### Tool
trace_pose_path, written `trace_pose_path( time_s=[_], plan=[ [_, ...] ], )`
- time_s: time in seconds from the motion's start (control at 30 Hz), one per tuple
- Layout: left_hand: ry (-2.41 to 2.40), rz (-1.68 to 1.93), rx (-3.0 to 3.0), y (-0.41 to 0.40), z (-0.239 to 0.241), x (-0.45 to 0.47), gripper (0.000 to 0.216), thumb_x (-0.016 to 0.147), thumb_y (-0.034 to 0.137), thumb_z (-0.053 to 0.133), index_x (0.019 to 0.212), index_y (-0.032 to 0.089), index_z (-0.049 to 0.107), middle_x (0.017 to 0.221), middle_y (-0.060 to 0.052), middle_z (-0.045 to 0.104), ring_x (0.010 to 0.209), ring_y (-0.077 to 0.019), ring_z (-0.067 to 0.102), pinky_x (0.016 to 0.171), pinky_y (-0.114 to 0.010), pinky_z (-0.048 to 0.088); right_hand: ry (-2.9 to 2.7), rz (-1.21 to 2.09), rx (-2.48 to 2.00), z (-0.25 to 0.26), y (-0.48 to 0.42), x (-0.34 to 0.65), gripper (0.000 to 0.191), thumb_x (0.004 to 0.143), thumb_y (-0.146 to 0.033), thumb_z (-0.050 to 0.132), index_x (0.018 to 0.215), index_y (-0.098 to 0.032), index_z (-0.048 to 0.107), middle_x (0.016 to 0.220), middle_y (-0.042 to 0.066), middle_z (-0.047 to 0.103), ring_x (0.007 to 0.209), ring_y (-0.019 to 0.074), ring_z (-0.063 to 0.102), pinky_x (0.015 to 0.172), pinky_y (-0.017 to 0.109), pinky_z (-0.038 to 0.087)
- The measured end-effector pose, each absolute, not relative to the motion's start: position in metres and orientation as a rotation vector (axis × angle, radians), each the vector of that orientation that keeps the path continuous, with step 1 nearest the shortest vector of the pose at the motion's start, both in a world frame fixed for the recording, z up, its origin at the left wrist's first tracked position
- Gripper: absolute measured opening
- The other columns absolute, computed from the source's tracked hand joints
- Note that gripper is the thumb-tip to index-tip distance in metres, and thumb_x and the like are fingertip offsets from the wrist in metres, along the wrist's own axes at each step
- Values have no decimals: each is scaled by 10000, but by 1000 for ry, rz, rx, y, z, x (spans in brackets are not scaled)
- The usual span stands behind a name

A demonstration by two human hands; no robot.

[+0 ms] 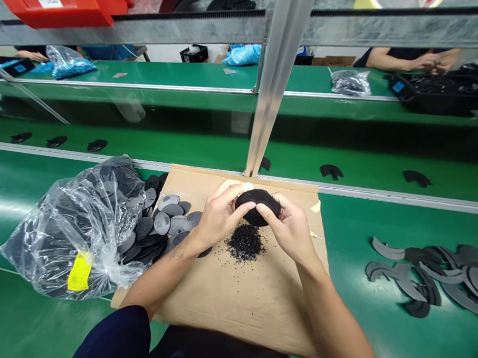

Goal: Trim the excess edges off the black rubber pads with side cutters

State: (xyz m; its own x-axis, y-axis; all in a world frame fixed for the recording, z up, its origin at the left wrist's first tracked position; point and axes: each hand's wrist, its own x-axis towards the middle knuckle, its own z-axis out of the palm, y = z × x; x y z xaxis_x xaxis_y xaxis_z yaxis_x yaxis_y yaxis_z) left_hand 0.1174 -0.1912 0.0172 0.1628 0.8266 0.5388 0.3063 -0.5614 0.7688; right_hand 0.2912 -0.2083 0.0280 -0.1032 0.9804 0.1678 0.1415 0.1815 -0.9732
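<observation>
A round black plastic part point(259, 203) is held up between both my hands, tilted toward me. My left hand point(220, 211) grips its left edge, thumb across the front. On the other side my right hand point(291, 227) has its thumb pressed on the face and its fingers behind. Just below lies a heap of tiny black pieces point(245, 243) on a brown cardboard sheet point(228, 301). Loose dark oval discs point(161, 223) are piled left of my left hand, beside a clear plastic bag point(78, 223) filled with more dark parts.
Curved dark parts point(429, 271) are heaped on the green table at the right. A metal post point(270, 82) rises behind the cardboard. Beyond it, a green belt point(190, 141) carries several black parts. Another person's hands point(432, 62) are at a black bin point(437, 94) across the line.
</observation>
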Motion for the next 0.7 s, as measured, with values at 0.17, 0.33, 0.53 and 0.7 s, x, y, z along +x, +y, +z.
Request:
trace_pose_path(
  time_s=[0.17, 0.33, 0.53, 0.7],
  plan=[
    [987, 1367, 1745, -193, 20, 119, 268, 933, 382, 695, 1077, 156, 713, 1022, -78, 738, 919, -161, 699, 830, -264, 577, -1593, 914, -1072, 32, -212, 292, 207, 973, -379, 615, 872, -198, 617, 757, -10, 584, 662, 128, 548, 592, 242, 467],
    [919, 1439, 1950, -195, 25, 114, 254, 899, 358, 746, 1043, 148, 744, 915, -72, 734, 784, -139, 648, 713, -259, 548, -1821, 700, -1006, 38, -212, 302, 89, 976, -270, 630, 951, -212, 692, 902, 24, 729, 807, 167, 697, 770, 295, 579],
    [738, 1527, 2043, -197, 29, 110, 295, 874, 348, 775, 1110, 174, 746, 972, -77, 746, 882, -155, 683, 793, -284, 575, -1891, 542, -871, 40, -213, 308, 155, 935, -162, 666, 1032, -242, 758, 966, 23, 786, 890, 195, 759, 801, 314, 641],
    [681, 1629, 2072, -201, 31, 112, 230, 883, 249, 768, 1099, 171, 750, 956, -78, 759, 856, -150, 691, 770, -285, 573, -1918, 528, -761, 39, -212, 307, 246, 923, -78, 654, 1078, -244, 749, 1012, 16, 790, 916, 173, 767, 820, 277, 652]
  ],
)
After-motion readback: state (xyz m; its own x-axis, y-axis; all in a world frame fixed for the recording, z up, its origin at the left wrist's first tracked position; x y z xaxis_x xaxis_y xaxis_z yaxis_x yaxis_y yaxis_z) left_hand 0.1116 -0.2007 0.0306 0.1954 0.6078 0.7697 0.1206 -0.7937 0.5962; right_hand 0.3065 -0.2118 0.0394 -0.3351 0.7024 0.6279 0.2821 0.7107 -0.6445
